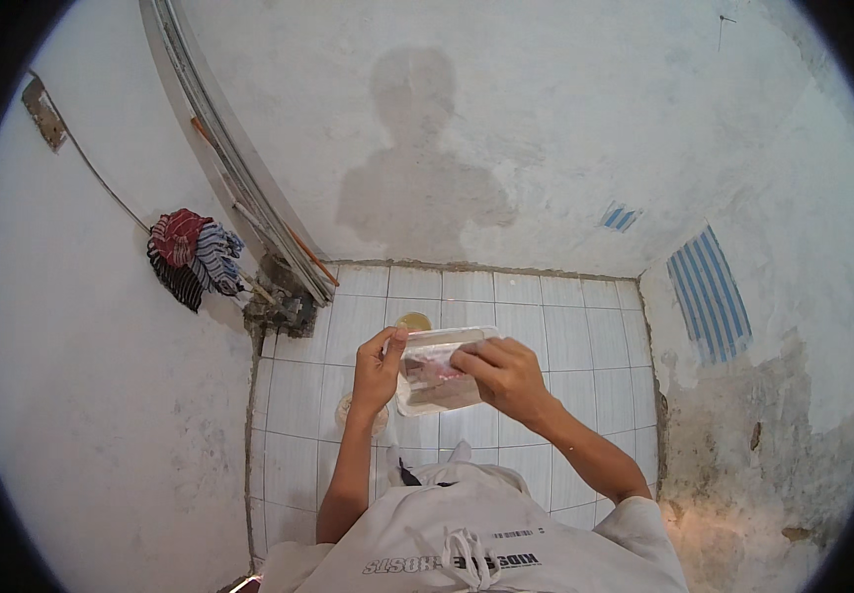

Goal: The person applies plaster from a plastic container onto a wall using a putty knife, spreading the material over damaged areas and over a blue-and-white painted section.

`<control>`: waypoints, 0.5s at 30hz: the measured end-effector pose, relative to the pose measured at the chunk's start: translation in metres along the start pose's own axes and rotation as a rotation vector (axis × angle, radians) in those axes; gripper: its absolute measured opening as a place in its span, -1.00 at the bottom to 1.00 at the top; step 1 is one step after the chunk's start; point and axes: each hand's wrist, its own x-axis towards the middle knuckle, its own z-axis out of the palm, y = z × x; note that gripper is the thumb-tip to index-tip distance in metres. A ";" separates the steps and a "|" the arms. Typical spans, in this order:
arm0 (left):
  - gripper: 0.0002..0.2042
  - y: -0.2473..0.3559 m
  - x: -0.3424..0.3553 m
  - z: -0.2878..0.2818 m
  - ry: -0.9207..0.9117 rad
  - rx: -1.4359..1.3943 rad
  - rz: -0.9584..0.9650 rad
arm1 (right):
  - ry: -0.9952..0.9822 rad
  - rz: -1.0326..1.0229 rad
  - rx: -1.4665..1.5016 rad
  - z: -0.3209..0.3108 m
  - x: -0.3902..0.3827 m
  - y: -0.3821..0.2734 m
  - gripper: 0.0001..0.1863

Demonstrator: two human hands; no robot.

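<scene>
A white, shallow rectangular tray [442, 403] is held up in front of my body, above the floor. My left hand [378, 374] grips its left edge, thumb on top and fingers closed behind. Within the tray shows a glossy pinkish-red patch [429, 368], perhaps under clear plastic; I cannot make out what it is. My right hand [511, 381] reaches over the tray's right side with bent fingers pressed together at that patch. Whatever those fingertips pinch is hidden.
A yellowish round container [413, 321] is partly hidden behind the tray on the tiled floor [575, 336]. Another round, pale container [360, 417] stands behind my left forearm. Striped cloths [195, 252] hang on the left wall. Long pipes [239, 158] lean in the corner.
</scene>
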 end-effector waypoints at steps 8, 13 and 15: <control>-0.59 -0.006 0.001 0.000 0.110 0.013 0.060 | -0.045 -0.008 -0.112 0.016 -0.005 -0.005 -0.68; -0.58 0.001 0.004 -0.003 0.203 -0.015 0.068 | -0.111 0.016 -0.004 0.022 -0.023 -0.010 -0.65; -0.57 0.001 0.005 -0.005 0.208 -0.052 0.017 | -0.157 0.038 0.082 0.018 -0.021 -0.008 -0.63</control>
